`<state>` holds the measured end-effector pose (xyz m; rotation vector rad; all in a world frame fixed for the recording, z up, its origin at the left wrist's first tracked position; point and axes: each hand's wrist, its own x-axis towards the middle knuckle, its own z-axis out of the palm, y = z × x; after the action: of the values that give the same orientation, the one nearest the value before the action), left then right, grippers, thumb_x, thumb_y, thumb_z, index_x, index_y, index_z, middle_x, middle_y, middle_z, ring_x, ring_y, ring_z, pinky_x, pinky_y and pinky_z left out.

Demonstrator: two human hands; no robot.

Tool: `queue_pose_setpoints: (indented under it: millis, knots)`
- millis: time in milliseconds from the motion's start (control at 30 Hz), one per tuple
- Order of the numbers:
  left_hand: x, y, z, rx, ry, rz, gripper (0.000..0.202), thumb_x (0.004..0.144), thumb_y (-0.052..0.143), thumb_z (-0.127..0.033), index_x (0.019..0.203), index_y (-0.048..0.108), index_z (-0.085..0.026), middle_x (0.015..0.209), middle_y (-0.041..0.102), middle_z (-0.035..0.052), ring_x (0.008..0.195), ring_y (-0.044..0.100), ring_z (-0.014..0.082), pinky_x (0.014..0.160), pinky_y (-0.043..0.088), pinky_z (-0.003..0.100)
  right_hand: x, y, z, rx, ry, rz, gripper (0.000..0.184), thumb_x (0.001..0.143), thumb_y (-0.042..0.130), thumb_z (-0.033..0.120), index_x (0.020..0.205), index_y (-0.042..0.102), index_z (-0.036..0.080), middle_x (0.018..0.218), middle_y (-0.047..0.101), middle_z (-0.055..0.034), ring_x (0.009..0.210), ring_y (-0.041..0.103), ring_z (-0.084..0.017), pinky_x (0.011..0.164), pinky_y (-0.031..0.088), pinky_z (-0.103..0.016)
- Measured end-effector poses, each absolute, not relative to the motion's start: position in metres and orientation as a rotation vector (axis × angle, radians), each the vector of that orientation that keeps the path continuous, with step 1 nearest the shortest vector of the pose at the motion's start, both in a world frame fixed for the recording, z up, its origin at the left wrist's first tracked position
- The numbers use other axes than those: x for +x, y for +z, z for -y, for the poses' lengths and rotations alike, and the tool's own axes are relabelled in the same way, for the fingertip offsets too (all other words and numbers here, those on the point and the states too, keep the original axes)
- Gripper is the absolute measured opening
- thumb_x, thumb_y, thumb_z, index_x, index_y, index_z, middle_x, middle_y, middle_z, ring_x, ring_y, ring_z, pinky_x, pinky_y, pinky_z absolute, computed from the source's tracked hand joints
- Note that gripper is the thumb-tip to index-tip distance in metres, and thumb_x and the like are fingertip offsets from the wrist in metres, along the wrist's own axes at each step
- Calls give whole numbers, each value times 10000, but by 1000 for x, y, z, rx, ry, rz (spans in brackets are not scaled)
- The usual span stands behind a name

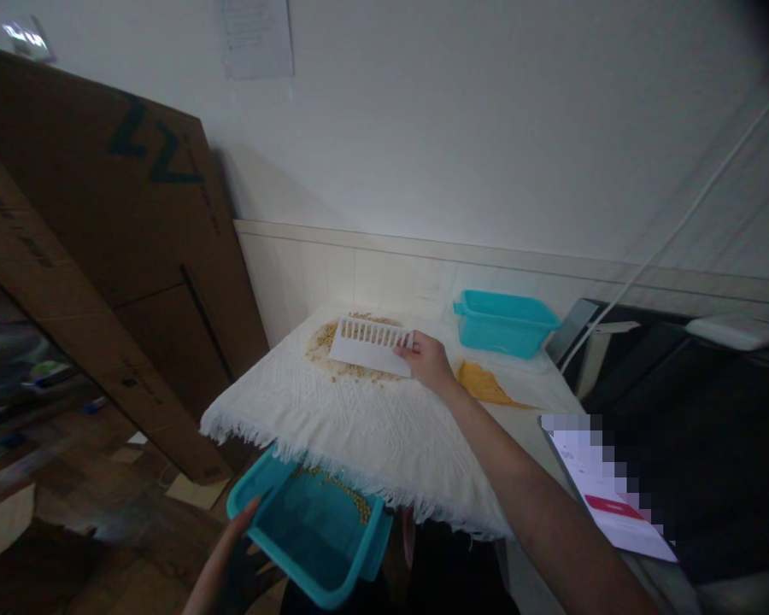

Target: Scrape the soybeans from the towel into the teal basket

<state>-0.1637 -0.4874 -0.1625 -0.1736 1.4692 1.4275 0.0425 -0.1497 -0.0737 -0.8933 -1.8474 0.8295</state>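
Note:
In the head view, my right hand (431, 363) grips the right end of a white slotted plastic divider (368, 357), its row of slots facing the wall. Around and behind the divider, small yellowish beans (324, 339) lie spread over a white fringed cloth (282, 389). My left hand (234, 547) is closed on the left rim of a turquoise plastic bin (320, 581), held tilted below the cloth's front edge. Some beans (359, 506) rest inside it along the far side. The fingers under the bin are partly hidden.
Behind my right hand stands a second turquoise bin (506, 323). An orange-yellow cloth (484, 382) lies near it. A lit tablet-like screen (606, 504) is at the right, with a white cable (672, 231) above. A tall cardboard box (134, 231) leans on the left.

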Motion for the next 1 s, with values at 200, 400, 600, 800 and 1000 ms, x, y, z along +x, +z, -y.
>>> queue_pose_setpoints:
  millis: [200, 400, 600, 800, 1000]
  knots:
    - [-157, -147, 489, -185, 1440, -1434, 734, 783, 757, -546, 1398, 569, -194, 1308, 691, 208, 1264, 624, 455, 802, 634, 484, 44, -74, 154, -896, 815, 1852, 102, 805, 726, 289, 861, 679, 217, 786, 777, -19, 755, 732, -215, 638, 556, -273]
    - [-152, -140, 490, -137, 1440, -1440, 852, 747, 772, -583, 1438, 517, -156, 1491, 566, 245, 1331, 562, 481, 771, 633, 446, 40, -77, 162, -884, 822, 1883, 91, 811, 737, 274, 854, 680, 218, 828, 789, -33, 785, 743, -218, 657, 560, -273]
    - [-153, -142, 490, -136, 1446, -1437, 800, 751, 775, -564, 1419, 530, -197, 1506, 572, 202, 1284, 617, 432, 807, 630, 442, 36, -79, 167, -869, 835, 1905, 85, 808, 737, 254, 866, 689, 217, 830, 792, -32, 799, 749, -220, 667, 567, -273]
    - [-157, -148, 492, -161, 1464, -1395, 854, 700, 829, -554, 1403, 559, -150, 1006, 786, 148, 1134, 701, 420, 812, 629, 470, 34, -79, 171, -851, 858, 1921, 96, 817, 726, 228, 911, 709, 223, 870, 804, -36, 807, 762, -226, 684, 585, -294]
    - [-154, -143, 492, -128, 1467, -1418, 653, 718, 823, -546, 1236, 666, -180, 1034, 796, 128, 1136, 709, 401, 813, 628, 459, 34, -77, 173, -852, 858, 1930, 98, 818, 733, 223, 915, 719, 215, 890, 807, -43, 813, 761, -230, 711, 591, -311]
